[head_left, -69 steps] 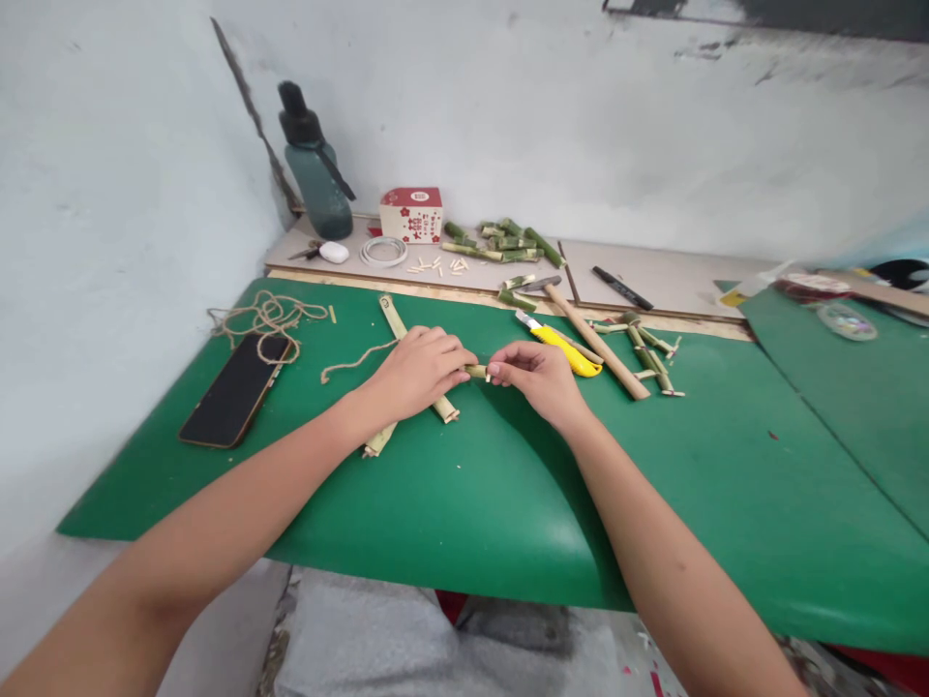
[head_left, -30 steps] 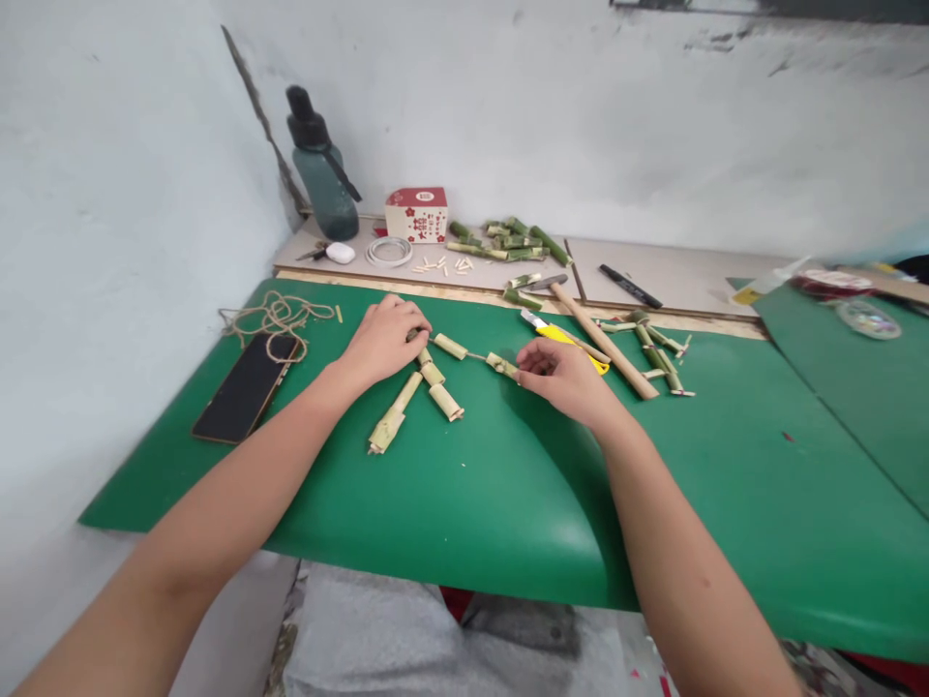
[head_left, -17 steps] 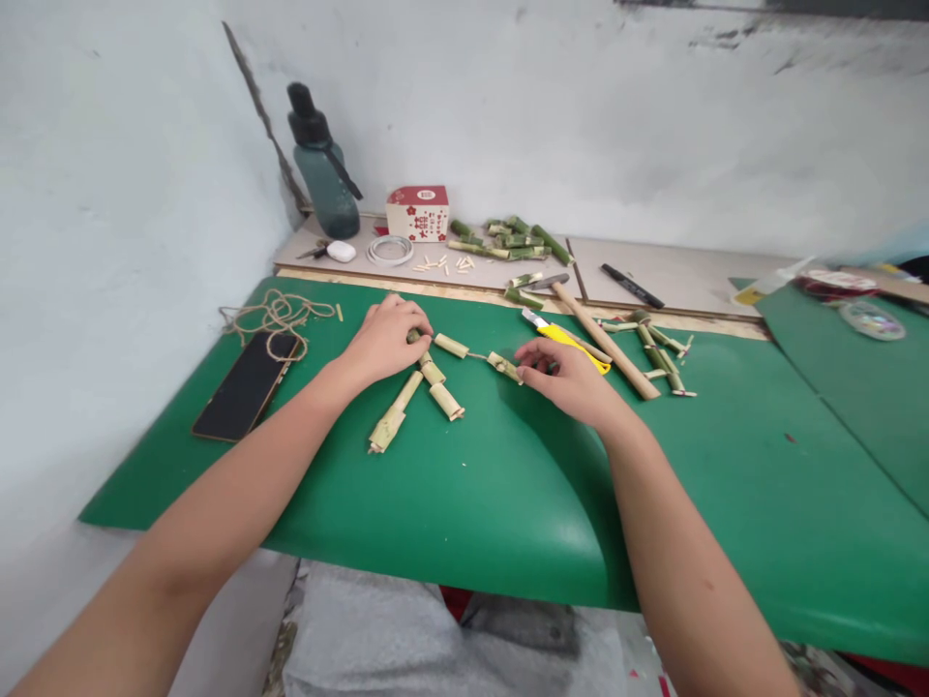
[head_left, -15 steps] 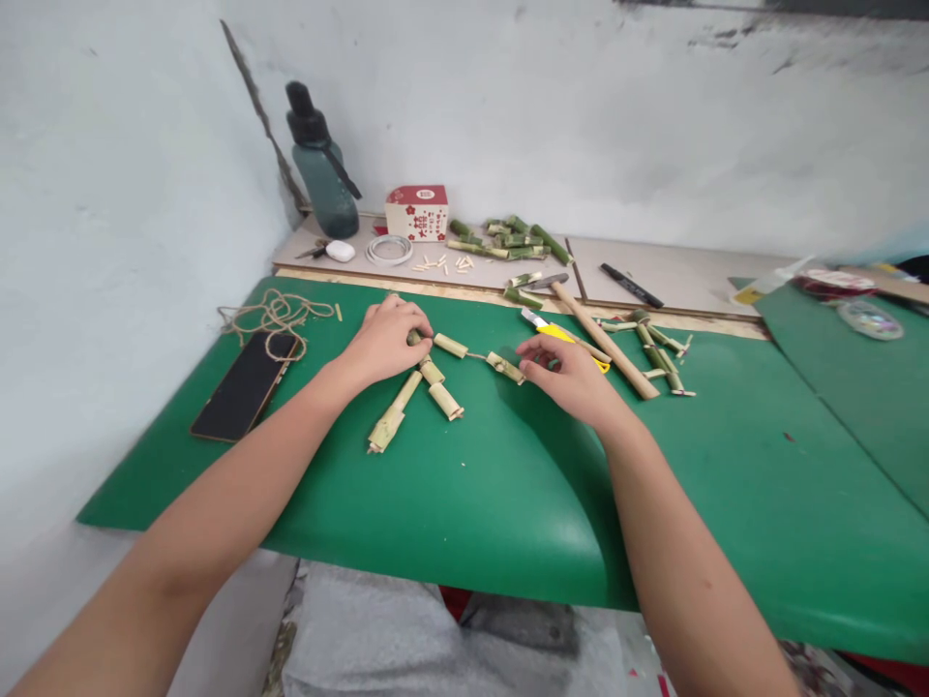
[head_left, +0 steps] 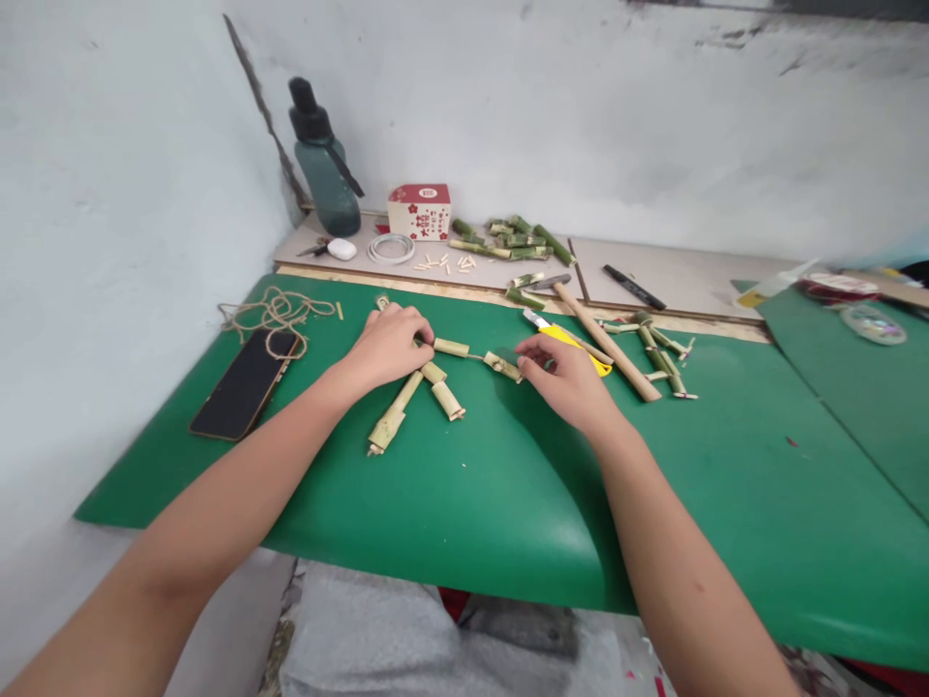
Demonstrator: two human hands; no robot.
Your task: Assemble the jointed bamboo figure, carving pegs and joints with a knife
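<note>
A jointed figure of pale bamboo pieces (head_left: 428, 382) lies on the green mat (head_left: 508, 484). My left hand (head_left: 388, 344) rests curled over its upper part, fingertips pressed on the bamboo where the limbs meet. One arm of the figure stretches right as two short segments on a thin string (head_left: 471, 353). My right hand (head_left: 566, 373) pinches the far end segment (head_left: 504, 366) between thumb and fingers. Two leg pieces splay toward me below the left hand.
A yellow utility knife (head_left: 570, 341) and a wooden-handled hammer (head_left: 602, 339) lie just behind my right hand. A second bamboo figure (head_left: 657, 353) is to the right. A phone (head_left: 243, 382) and twine (head_left: 272, 312) sit left. Bottle (head_left: 323, 169), red box (head_left: 419, 211) and bamboo offcuts (head_left: 508, 240) line the back.
Earlier both hands met over one small piece; since then they have drawn apart, stretching the figure's arm out on its string. Over the last half second the hands barely shifted.
</note>
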